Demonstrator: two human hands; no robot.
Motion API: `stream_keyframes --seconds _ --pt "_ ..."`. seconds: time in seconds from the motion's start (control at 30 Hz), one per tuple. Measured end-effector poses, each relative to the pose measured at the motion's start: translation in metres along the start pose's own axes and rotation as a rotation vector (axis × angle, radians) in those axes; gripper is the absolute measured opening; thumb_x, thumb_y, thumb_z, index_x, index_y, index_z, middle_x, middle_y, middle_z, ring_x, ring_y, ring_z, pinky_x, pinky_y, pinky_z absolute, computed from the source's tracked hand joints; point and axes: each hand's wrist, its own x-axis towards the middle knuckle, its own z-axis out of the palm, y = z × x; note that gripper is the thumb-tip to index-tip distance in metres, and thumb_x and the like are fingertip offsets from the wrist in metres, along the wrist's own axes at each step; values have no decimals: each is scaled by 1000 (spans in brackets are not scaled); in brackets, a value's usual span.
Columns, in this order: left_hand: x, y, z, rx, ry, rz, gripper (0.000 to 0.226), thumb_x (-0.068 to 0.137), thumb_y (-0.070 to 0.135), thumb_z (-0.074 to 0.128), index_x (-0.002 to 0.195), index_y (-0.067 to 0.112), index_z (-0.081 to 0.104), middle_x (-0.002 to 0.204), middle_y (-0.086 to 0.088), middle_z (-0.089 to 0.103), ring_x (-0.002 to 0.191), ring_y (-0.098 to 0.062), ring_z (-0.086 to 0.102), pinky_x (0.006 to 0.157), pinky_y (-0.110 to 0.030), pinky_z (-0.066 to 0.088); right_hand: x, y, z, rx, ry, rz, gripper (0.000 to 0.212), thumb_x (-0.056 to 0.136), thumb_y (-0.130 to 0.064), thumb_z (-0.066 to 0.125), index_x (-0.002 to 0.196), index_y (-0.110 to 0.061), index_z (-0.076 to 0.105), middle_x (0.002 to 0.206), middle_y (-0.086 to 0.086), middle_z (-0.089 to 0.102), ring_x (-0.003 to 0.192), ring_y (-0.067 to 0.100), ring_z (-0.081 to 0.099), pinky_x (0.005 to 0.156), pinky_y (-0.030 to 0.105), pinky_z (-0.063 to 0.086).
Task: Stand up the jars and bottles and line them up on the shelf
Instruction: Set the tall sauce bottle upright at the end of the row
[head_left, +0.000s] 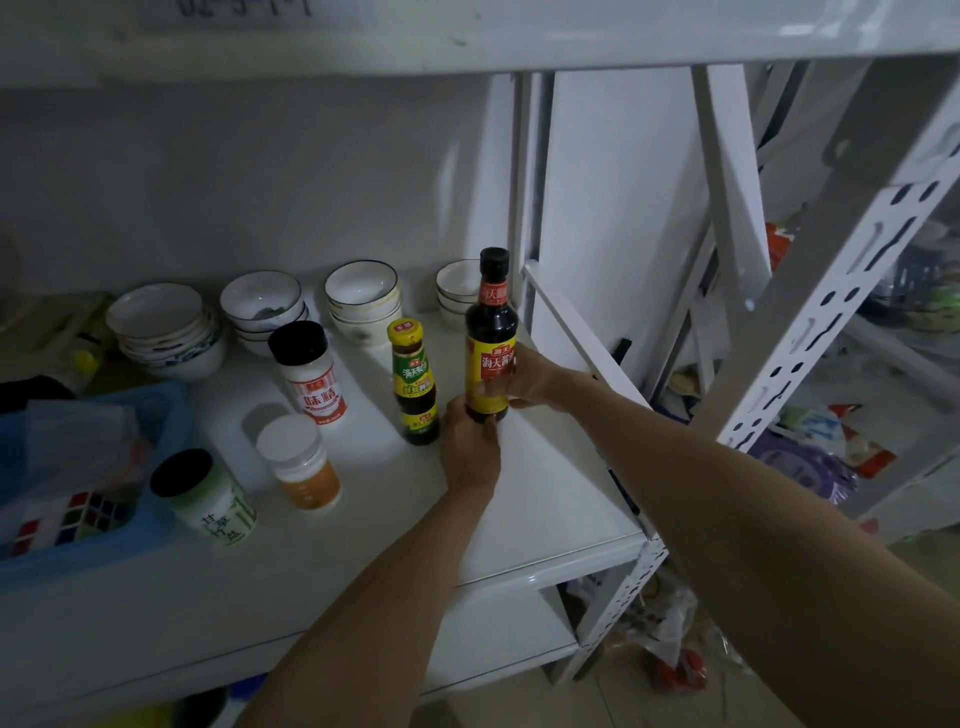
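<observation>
A tall dark sauce bottle (490, 332) with a yellow and red label stands upright near the right end of the white shelf (545, 499). My right hand (524, 376) wraps its label from the right. My left hand (467, 441) touches its base from the front left. Left of it stands a smaller dark bottle (414, 382) with a yellow cap and green label. Further left are a white jar with a black lid and red label (309, 371), an orange jar with a white lid (301, 462), and a pale green jar with a black lid (208, 493), all upright.
Stacks of white bowls (363, 299) line the back of the shelf. A blue basket (156, 535) holding a puzzle cube and a plastic bag sits at the left. White perforated shelf posts (831, 312) rise at the right, with packets on the floor beyond.
</observation>
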Motion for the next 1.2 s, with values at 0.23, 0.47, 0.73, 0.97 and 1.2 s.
stream_keyframes --seconds 0.23,0.47,0.73,0.97,1.2 --pt "-22 -30 -50 122 -70 123 21 93 17 49 97 5 66 96 -15 72 92 -31 66 74 -32 47 -21 7 18 -111 67 279 28 84 -15 73 104 -3 58 77 9 64 76 22 64 86 37 59" --pt "-65 -67 -125 104 -14 122 15 89 17 54 83 10 65 73 -2 63 69 -16 55 62 -22 34 -43 -23 97 -192 -237 139 36 87 -12 69 115 9 61 88 20 64 62 21 61 68 31 57" --pt "-65 -127 -207 -169 476 -405 25 84 20 65 97 3 53 102 -19 64 96 -36 65 80 -41 55 -30 -48 186 -198 -175 -56 93 77 -31 79 150 -16 24 145 17 45 113 30 59 93 40 51" --pt "-40 -130 -224 -69 391 -439 49 78 16 70 123 4 54 119 -19 61 96 -30 65 71 -26 51 -24 -61 222 -224 72 -83 73 71 -37 78 129 -8 46 122 14 61 114 32 60 93 37 48" --pt "-24 -132 -224 -110 394 -433 31 79 14 70 106 5 59 108 -16 70 96 -33 69 83 -41 57 -21 -67 232 -152 95 -100 73 76 -33 77 135 -9 42 130 15 58 121 33 56 103 42 46"
